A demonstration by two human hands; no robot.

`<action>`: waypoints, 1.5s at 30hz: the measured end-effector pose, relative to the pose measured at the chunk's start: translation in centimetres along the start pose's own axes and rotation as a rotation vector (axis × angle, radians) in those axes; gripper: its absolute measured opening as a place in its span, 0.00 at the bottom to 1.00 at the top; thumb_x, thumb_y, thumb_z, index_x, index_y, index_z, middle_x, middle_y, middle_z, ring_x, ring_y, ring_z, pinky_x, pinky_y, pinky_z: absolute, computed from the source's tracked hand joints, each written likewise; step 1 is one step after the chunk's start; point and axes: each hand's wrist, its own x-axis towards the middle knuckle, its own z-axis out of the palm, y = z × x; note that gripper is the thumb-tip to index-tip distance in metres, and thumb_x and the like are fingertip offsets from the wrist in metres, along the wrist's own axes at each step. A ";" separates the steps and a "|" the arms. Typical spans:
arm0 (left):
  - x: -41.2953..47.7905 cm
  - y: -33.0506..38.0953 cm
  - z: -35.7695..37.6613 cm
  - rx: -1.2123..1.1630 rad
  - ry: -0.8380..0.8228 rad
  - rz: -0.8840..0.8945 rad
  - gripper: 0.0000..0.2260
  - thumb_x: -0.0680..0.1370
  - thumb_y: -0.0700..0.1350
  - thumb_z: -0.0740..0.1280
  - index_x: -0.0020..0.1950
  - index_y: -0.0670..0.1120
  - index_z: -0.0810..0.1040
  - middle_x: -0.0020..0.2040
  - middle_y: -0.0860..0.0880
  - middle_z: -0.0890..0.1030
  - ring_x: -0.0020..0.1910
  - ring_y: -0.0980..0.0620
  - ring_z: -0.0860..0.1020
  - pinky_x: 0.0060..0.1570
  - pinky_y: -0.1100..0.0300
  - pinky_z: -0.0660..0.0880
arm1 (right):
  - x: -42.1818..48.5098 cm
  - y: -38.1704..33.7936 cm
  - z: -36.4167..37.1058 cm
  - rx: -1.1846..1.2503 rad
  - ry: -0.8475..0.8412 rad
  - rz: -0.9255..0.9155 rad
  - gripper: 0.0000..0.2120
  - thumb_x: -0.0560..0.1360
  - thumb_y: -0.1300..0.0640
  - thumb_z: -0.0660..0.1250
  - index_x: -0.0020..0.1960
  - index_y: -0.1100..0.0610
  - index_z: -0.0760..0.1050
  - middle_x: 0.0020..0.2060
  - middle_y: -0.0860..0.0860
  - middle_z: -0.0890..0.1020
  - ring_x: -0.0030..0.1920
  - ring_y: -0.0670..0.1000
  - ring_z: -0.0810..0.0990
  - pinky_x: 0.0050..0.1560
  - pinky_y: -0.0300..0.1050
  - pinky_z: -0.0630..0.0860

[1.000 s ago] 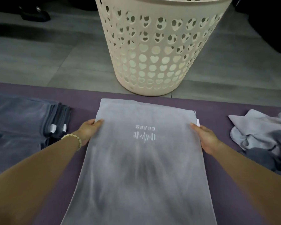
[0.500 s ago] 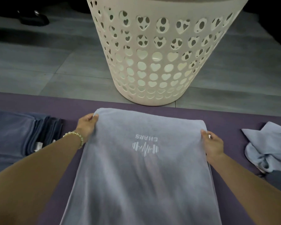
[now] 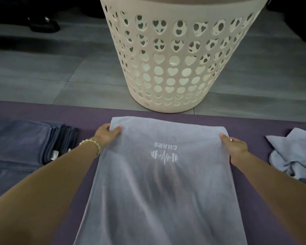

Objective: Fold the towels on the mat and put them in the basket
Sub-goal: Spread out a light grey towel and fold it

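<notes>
The left hand (image 3: 107, 134) and right hand (image 3: 235, 147) had curled round the far corners of the pale grey terry towel (image 3: 166, 191), raising them off the purple mat (image 3: 78, 114) for another fold.

Between the left hand (image 3: 107, 134) and the right hand (image 3: 235, 146) the towel (image 3: 166, 200) is pale lavender-grey, printed with a white logo (image 3: 164, 154): CHARS and a dumbbell crossed by a pulse line. Under both hands the mat (image 3: 81, 119) is purple. Beyond them the basket (image 3: 184, 7) is cream, pierced with hearts and circles. Left of the left hand the folded towels (image 3: 25, 138) are slate blue; right of the right hand the crumpled towel (image 3: 293, 152) is pale blue-grey.
</notes>
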 end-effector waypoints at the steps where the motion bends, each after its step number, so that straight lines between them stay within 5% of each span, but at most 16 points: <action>1: -0.5 -0.4 -0.3 0.034 0.006 -0.008 0.20 0.74 0.57 0.69 0.52 0.41 0.78 0.49 0.46 0.80 0.47 0.47 0.78 0.50 0.55 0.76 | -0.6 -0.3 -0.3 0.009 -0.016 0.019 0.13 0.74 0.52 0.71 0.36 0.56 0.71 0.37 0.53 0.76 0.40 0.53 0.75 0.44 0.44 0.74; 4: -4.1 -1.9 -1.5 0.140 -0.030 -0.047 0.17 0.73 0.56 0.70 0.35 0.44 0.72 0.35 0.48 0.74 0.34 0.50 0.71 0.34 0.60 0.69 | -3.3 0.0 -2.1 -0.065 -0.085 0.019 0.13 0.72 0.53 0.73 0.36 0.57 0.72 0.36 0.54 0.78 0.33 0.52 0.74 0.31 0.39 0.74; 8: -10.3 -5.0 -2.7 0.033 -0.204 -0.075 0.14 0.75 0.52 0.70 0.39 0.41 0.81 0.37 0.50 0.82 0.35 0.54 0.78 0.34 0.64 0.74 | -8.1 4.1 -6.6 -0.203 -0.219 0.040 0.14 0.72 0.52 0.72 0.44 0.64 0.78 0.38 0.56 0.80 0.39 0.53 0.76 0.46 0.53 0.78; 14: -14.3 -8.5 -2.8 -0.124 -0.120 -0.105 0.12 0.79 0.44 0.65 0.38 0.39 0.77 0.20 0.55 0.72 0.19 0.61 0.69 0.20 0.69 0.67 | -11.5 7.7 -10.1 -0.180 -0.278 0.105 0.07 0.74 0.60 0.70 0.49 0.64 0.80 0.40 0.54 0.84 0.39 0.50 0.82 0.31 0.33 0.78; 16: -14.6 -8.7 -2.7 -0.141 -0.064 -0.116 0.10 0.78 0.44 0.66 0.43 0.38 0.80 0.23 0.54 0.76 0.22 0.58 0.73 0.23 0.68 0.70 | -11.0 7.8 -10.1 -0.160 -0.210 0.091 0.06 0.74 0.62 0.69 0.48 0.65 0.80 0.39 0.56 0.83 0.32 0.48 0.82 0.27 0.33 0.77; 19: -14.9 -9.2 -2.8 -0.194 0.008 -0.169 0.13 0.77 0.47 0.68 0.52 0.37 0.82 0.38 0.44 0.81 0.37 0.48 0.77 0.41 0.57 0.76 | -11.1 7.5 -9.9 -0.079 -0.171 0.110 0.04 0.75 0.62 0.69 0.45 0.64 0.78 0.42 0.58 0.82 0.26 0.45 0.81 0.25 0.33 0.76; 23: -17.3 -9.8 -3.4 -0.090 -0.120 -0.197 0.15 0.77 0.50 0.68 0.46 0.37 0.80 0.37 0.45 0.80 0.35 0.49 0.77 0.42 0.55 0.78 | -13.4 8.1 -10.9 -0.106 -0.237 0.160 0.16 0.74 0.56 0.70 0.54 0.67 0.76 0.45 0.58 0.82 0.44 0.55 0.81 0.35 0.41 0.79; 25: -19.6 -10.5 -4.4 0.001 -0.285 -0.209 0.14 0.76 0.51 0.68 0.44 0.40 0.81 0.36 0.48 0.81 0.34 0.52 0.80 0.36 0.60 0.78 | -15.3 9.1 -12.1 -0.194 -0.330 0.186 0.24 0.68 0.48 0.74 0.55 0.65 0.79 0.49 0.57 0.84 0.50 0.55 0.82 0.42 0.44 0.78; 29: -23.2 -13.7 -6.2 0.189 -0.496 -0.170 0.18 0.74 0.56 0.70 0.51 0.41 0.82 0.47 0.45 0.85 0.48 0.49 0.83 0.49 0.55 0.80 | -19.4 11.6 -14.7 -0.334 -0.511 0.252 0.49 0.36 0.31 0.79 0.51 0.56 0.81 0.47 0.51 0.86 0.49 0.51 0.84 0.45 0.44 0.79; 34: -26.2 -15.7 -7.7 0.245 -0.610 -0.180 0.17 0.75 0.54 0.68 0.56 0.42 0.80 0.52 0.46 0.83 0.48 0.53 0.81 0.45 0.64 0.79 | -22.7 13.9 -16.4 -0.378 -0.546 0.251 0.52 0.29 0.33 0.78 0.50 0.56 0.81 0.44 0.50 0.86 0.46 0.50 0.84 0.37 0.39 0.79; 36: -26.5 -15.9 -8.3 0.265 -0.601 -0.166 0.17 0.76 0.53 0.68 0.56 0.42 0.80 0.48 0.48 0.82 0.45 0.55 0.79 0.41 0.67 0.77 | -23.4 14.2 -17.0 -0.448 -0.580 0.227 0.46 0.35 0.35 0.81 0.49 0.56 0.81 0.43 0.49 0.86 0.45 0.49 0.84 0.34 0.37 0.79; 39: -26.3 -15.5 -8.9 0.245 -0.538 -0.136 0.13 0.74 0.51 0.70 0.46 0.41 0.81 0.36 0.51 0.80 0.35 0.57 0.77 0.36 0.66 0.75 | -23.6 14.6 -17.4 -0.480 -0.524 0.200 0.22 0.66 0.53 0.77 0.55 0.63 0.79 0.43 0.52 0.85 0.43 0.50 0.83 0.34 0.36 0.79; 42: -26.6 -15.3 -8.7 0.202 -0.400 -0.110 0.12 0.71 0.49 0.74 0.45 0.41 0.78 0.36 0.48 0.81 0.34 0.54 0.77 0.35 0.63 0.76 | -23.3 15.2 -17.8 -0.644 -0.388 0.042 0.21 0.62 0.49 0.78 0.46 0.63 0.79 0.42 0.57 0.84 0.43 0.55 0.83 0.44 0.49 0.81; 45: -27.0 -15.4 -8.4 0.191 -0.315 -0.105 0.17 0.68 0.50 0.77 0.48 0.42 0.77 0.42 0.47 0.82 0.40 0.50 0.80 0.37 0.60 0.78 | -23.7 15.2 -17.5 -0.779 -0.298 -0.065 0.17 0.65 0.51 0.78 0.46 0.60 0.78 0.44 0.54 0.82 0.45 0.54 0.80 0.44 0.46 0.74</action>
